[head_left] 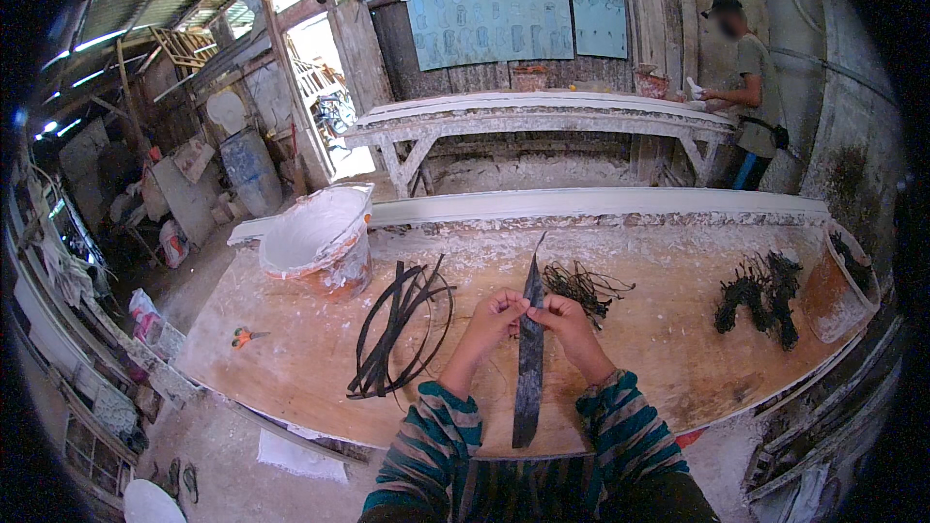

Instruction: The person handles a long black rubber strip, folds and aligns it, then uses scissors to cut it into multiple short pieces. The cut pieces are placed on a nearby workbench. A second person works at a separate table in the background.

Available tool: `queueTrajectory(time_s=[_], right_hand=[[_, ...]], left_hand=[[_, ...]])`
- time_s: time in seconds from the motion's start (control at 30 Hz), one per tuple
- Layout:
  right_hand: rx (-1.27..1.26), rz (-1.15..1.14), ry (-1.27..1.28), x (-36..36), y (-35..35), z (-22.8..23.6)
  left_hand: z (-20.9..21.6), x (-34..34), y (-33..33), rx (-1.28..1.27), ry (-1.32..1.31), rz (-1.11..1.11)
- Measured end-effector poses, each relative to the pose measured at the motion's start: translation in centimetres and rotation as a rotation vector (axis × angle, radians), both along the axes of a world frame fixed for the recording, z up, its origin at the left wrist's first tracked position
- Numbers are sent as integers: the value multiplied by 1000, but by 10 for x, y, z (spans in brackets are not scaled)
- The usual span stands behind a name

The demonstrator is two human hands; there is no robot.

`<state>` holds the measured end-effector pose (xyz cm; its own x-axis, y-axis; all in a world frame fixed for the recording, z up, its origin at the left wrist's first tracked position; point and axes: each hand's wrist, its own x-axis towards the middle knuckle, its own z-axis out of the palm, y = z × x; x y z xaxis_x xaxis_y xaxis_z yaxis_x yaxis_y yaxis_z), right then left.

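Note:
My left hand (499,315) and my right hand (570,322) meet over the middle of the table, both closed in a pinch on a long dark strip (529,387) that looks like rubber. Its narrow tip points away from me, and its wide end hangs toward my body. Left of my left hand lies a loose coil of thin black strips (386,358). Just beyond my right hand is a tangled heap of short, thin black strips (586,289). Knotted black bundles (741,302) rest farther right.
The wooden table (291,368) is spattered white. A bucket (363,257) coated in white stands at its far left, with orange-handled scissors (244,336) nearer. An orange bucket (835,291) holding black strips is at the right. Behind, a person (760,87) stands by a white-coated bench (542,118).

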<state>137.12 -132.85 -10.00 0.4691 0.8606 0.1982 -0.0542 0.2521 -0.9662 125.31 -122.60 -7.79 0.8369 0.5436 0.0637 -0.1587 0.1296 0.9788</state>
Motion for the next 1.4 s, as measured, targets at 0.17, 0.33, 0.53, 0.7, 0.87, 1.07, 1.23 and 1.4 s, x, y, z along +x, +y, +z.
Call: queueTrajectory(time_s=[0.17, 0.33, 0.53, 0.7, 0.87, 1.07, 1.23, 1.4], right_hand=[[3, 48, -6, -1, -2, 4], [-20, 50, 7, -5, -7, 15], [3, -9, 33, -5, -6, 16], [66, -105, 200, -18, -7, 34], [34, -97, 92, 0, -6, 14], [16, -116, 81, -1, -7, 15], [23, -26, 4, 1, -8, 14], [-20, 55, -92, 1, -7, 9]], left_hand=[[1, -1, 2, -16, 44, 75], [5, -4, 1, -48, 14, 82], [8, -4, -2, -16, 2, 9], [-2, -4, 2, 87, 48, -100], [-2, -1, 0, 101, 41, -31], [-5, -1, 5, 150, 10, -63], [6, -1, -5, 35, 21, -28], [1, -1, -3, -42, -7, -16]])
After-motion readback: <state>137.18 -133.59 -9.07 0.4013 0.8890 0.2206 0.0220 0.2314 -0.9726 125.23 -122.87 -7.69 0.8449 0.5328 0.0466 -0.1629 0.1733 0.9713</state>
